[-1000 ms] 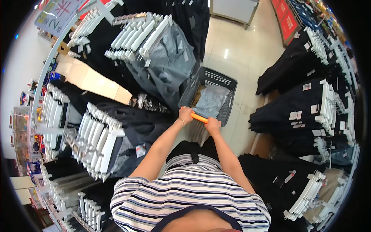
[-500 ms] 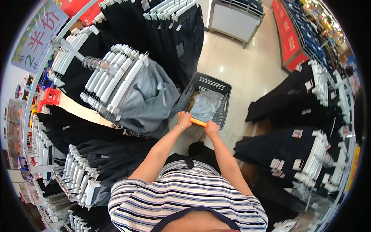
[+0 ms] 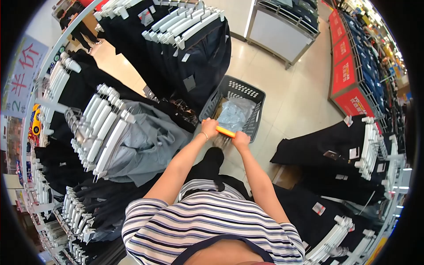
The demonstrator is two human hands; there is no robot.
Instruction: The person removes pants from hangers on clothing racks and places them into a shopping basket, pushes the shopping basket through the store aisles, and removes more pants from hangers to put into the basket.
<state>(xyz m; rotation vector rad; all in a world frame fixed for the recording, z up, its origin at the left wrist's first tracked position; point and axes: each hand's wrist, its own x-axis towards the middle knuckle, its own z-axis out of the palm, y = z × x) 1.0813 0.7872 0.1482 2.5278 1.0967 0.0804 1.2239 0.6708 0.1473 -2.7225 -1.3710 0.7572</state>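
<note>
My left hand [image 3: 209, 128] is closed round the left end of an orange handle [image 3: 225, 131], and a bracelet circles that wrist. On the handle's right end, my right hand [image 3: 241, 140] is closed too. The handle belongs to a dark grey shopping basket [image 3: 257, 99] with perforated walls, standing low in front of me. Inside it lies a clear plastic bag [image 3: 235, 112] with something pale blue-grey in it, and a brownish item shows partly at its left side. Grey trousers [image 3: 150, 143] on white hangers hang left of my left forearm.
Racks of black trousers [image 3: 194, 66] line the left, with more black trousers [image 3: 318, 143] on the right. A white display stand [image 3: 280, 35] and a red-sided stand [image 3: 346, 70] flank the tiled aisle [image 3: 282, 92] ahead. A person in black [image 3: 77, 26] stands far left.
The basket and I have moved forward along the aisle. The racks on both sides have slid back toward me, and a person has come into view at upper left. Both hands keep their grip.
</note>
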